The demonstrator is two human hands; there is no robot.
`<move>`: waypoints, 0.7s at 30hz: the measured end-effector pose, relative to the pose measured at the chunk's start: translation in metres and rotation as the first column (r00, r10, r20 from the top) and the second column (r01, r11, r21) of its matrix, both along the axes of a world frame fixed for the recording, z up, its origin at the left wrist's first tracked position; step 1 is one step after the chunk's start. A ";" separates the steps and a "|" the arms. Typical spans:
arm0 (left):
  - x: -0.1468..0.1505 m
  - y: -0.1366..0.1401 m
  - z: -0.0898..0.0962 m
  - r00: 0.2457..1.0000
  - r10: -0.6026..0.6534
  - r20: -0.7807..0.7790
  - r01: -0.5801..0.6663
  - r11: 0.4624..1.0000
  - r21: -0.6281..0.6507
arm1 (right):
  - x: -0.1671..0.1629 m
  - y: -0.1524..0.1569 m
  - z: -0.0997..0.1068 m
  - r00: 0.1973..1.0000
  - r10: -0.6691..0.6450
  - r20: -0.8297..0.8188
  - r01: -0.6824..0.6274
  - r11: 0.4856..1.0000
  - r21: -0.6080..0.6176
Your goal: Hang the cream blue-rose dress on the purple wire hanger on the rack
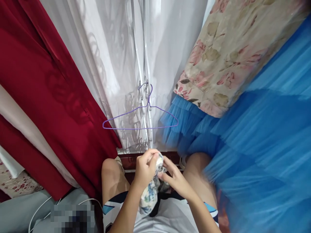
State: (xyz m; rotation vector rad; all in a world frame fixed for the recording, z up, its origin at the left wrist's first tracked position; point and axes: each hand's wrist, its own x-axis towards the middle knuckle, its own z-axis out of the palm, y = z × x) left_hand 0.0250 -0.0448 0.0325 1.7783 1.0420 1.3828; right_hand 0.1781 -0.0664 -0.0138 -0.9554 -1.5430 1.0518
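Purple wire hanger (136,128) hangs mid-view. Left of it, dark red fabric drape (63,77); right, ruffled blue tulle (262,145), blurred. Below it, white cloth with blue-green print (149,197), long axis roughly toward hanger, upper part bunched. Left hand (146,166) pinches its top; right hand (176,179) half-curled against its side, grip unclear.

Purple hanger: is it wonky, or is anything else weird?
The purple hanger hangs nearly level, and nothing looks spilled. The odd bit is a blocky patch at lower left, hiding what's there. The patterned cloth is just bunched in the left hand and right hand.
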 end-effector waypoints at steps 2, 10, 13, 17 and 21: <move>0.006 0.001 0.001 0.996 -0.073 -0.054 0.072 0.997 -0.034 | 0.000 -0.005 0.014 0.993 0.107 -0.049 -0.109 0.994 -0.030; -0.025 -0.006 -0.045 0.935 -0.356 0.007 0.334 0.870 -0.363 | 0.040 -0.006 0.036 0.978 -0.020 0.207 0.008 0.998 0.056; -0.053 -0.001 -0.063 0.929 -0.214 -0.302 0.142 0.959 -0.244 | 0.068 -0.006 0.043 0.963 -0.181 0.199 0.137 0.967 0.216; -0.093 0.015 -0.073 0.826 -0.149 -0.544 0.114 0.989 -0.097 | 0.103 -0.001 0.055 0.897 -0.440 0.044 0.402 0.853 0.333; -0.128 0.031 -0.049 0.770 -0.012 -0.638 0.079 0.994 0.076 | 0.117 0.014 0.068 0.842 -0.539 -0.012 0.519 0.805 0.288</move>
